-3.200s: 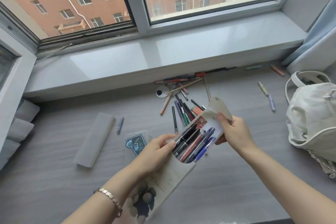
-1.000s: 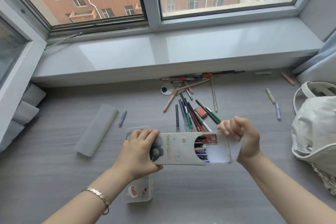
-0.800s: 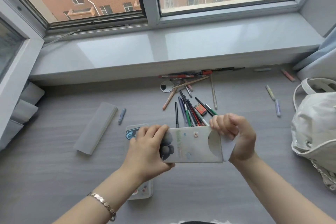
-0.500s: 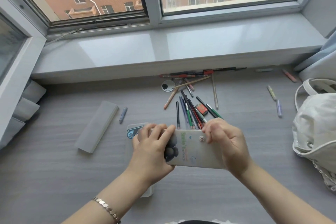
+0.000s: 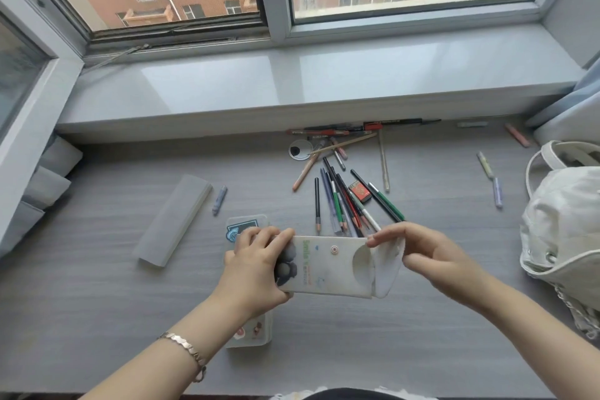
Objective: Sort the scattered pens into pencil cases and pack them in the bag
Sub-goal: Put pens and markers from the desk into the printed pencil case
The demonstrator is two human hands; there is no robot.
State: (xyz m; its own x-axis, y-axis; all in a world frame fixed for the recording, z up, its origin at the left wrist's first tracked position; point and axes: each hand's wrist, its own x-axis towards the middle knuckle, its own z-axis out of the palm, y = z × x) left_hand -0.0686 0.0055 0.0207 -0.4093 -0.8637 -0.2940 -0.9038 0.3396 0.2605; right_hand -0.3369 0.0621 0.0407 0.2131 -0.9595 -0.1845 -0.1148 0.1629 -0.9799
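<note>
I hold a white pencil case (image 5: 328, 265) with a cartoon print and a snap button level above the desk. My left hand (image 5: 256, 266) grips its left end. My right hand (image 5: 425, 256) pinches the case's flap (image 5: 388, 265) at the right end; the flap stands off the body, unsnapped. A heap of pens and pencils (image 5: 344, 201) lies on the desk just beyond the case. A white bag (image 5: 565, 230) sits at the right edge.
A clear plastic case with stickers (image 5: 248, 331) lies under my left hand. A frosted long case (image 5: 173, 219) and a blue pen (image 5: 219, 200) lie to the left. Loose pens (image 5: 490, 178) lie near the bag, more (image 5: 363, 130) under the window sill (image 5: 324, 81).
The case was turned level and its flap folded over and pressed onto the body. Now the flap has come off the body again, with my right hand pinching it at the right end.
</note>
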